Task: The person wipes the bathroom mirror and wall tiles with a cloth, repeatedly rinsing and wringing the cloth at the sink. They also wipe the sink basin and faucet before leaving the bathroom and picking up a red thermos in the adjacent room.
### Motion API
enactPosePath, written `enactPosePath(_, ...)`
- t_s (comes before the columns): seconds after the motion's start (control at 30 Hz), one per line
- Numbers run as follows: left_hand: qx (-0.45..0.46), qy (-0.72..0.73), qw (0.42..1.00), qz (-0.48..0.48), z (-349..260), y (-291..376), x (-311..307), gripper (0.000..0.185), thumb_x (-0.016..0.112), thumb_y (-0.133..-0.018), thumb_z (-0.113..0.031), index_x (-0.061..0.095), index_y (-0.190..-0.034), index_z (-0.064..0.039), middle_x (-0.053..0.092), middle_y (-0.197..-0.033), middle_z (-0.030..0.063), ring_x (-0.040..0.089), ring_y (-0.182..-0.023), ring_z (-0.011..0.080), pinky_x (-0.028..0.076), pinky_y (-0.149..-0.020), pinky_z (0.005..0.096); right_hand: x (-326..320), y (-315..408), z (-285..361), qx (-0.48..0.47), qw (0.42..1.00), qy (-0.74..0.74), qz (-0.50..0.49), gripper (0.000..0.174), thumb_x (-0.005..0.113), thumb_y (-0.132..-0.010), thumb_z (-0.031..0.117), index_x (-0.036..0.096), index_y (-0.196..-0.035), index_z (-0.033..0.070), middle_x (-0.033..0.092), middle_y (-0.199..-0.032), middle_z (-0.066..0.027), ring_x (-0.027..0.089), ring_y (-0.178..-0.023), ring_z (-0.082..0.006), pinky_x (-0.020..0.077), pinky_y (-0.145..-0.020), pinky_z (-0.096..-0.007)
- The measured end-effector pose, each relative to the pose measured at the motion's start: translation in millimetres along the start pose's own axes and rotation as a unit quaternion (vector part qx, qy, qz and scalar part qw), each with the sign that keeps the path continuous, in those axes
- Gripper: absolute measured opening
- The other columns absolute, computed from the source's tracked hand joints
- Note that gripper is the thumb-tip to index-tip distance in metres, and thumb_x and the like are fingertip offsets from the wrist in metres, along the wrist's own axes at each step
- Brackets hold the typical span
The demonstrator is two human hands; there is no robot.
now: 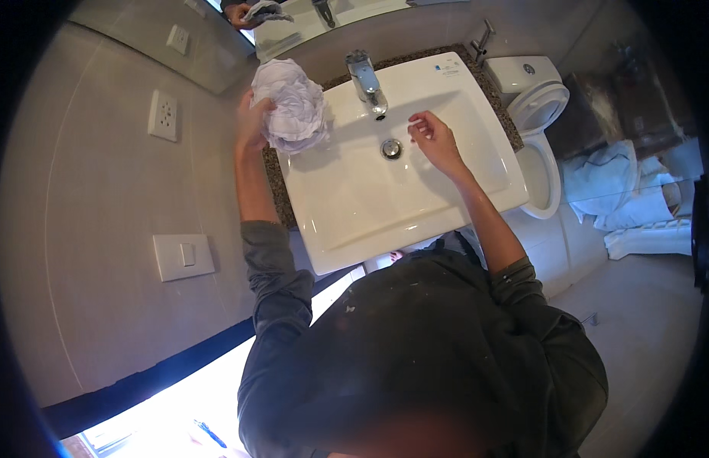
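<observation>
A crumpled wad of white paper or thin cloth (290, 106) is in my left hand (252, 121), raised over the back left corner of a white washbasin (366, 217). My thumb presses on its near side, while the other fingers are mostly hidden behind it. Over the right part of the bowl hovers my right hand (433, 137), its fingers loosely curled and apart, with nothing plainly visible in them. Between my hands stands a chrome faucet (366, 83) with a bluish covering or reflection on top. Below its spout sits the round metal drain stopper (391, 149).
A speckled stone counter (506, 123) borders the basin. To the right are a toilet (540, 172) with its lid raised and, behind glass, white bags (603, 177). The left wall carries an outlet (163, 115) and a light switch (184, 257). A mirror (354, 14) hangs behind the faucet.
</observation>
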State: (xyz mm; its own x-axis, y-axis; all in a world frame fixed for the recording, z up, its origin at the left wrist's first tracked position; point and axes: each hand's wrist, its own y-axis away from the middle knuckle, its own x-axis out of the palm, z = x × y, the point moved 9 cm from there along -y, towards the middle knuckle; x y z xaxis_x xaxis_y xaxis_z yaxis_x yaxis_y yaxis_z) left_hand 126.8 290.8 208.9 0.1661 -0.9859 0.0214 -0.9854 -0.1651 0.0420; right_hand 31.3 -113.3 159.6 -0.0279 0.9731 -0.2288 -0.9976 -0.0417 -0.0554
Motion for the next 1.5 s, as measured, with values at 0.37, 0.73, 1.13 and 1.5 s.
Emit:
enactPosePath(0.37,0.045,-0.560,0.772,-0.298,45.8,12.7,-3.6,0.063,0.086,-0.072,-0.036,0.066,-0.119,0.003,0.070,-0.113,0.0182,0.067,-0.099,0.0291,0.052,-0.086,0.0375,24.6,-29.3,125.1,-0.283,0.948,0.143,-0.015,0.031,0.072,-0.088,0.009,0.069,-0.119,0.010,0.057,-0.115,-0.0101,0.065,-0.092,-0.0234,0.0555,-0.078,-0.0337)
enactPosePath(0.73,0.067,-0.090,0.977,-0.181,42.4,146.3,90.1,0.036,0.074,-0.086,-0.016,0.065,-0.115,0.004,0.070,-0.096,0.0079,0.063,-0.086,0.0161,0.050,-0.077,0.0306,28.3,-67.1,143.6,-0.418,0.886,0.199,0.041,0.029,0.072,-0.084,0.000,0.073,-0.112,0.006,0.062,-0.104,-0.0086,0.069,-0.091,-0.0252,0.0579,-0.080,-0.0355)
enactPosePath(1.13,-0.142,-0.103,0.984,-0.008,141.4,114.1,224.8,0.047,0.065,-0.096,-0.025,0.055,-0.127,0.009,0.068,-0.095,0.0118,0.063,-0.086,0.0152,0.051,-0.073,0.0303,-18.4,-81.3,-9.6,-0.107,0.992,0.022,0.065,0.018,0.067,-0.091,0.011,0.069,-0.106,0.001,0.069,-0.104,-0.0109,0.069,-0.087,-0.0183,0.0544,-0.077,-0.0315)
enactPosePath(1.5,-0.127,0.342,0.930,-0.048,139.2,125.6,245.7,0.039,0.051,-0.104,-0.027,0.055,-0.127,0.004,0.063,-0.121,0.0156,0.065,-0.107,0.0277,0.055,-0.088,0.0395,52.9,-22.8,-89.2,0.088,0.924,-0.270,0.255,0.084,0.076,-0.087,0.036,0.032,-0.149,0.001,0.053,-0.140,-0.0126,0.053,-0.128,-0.0263,0.0443,-0.107,-0.0391)
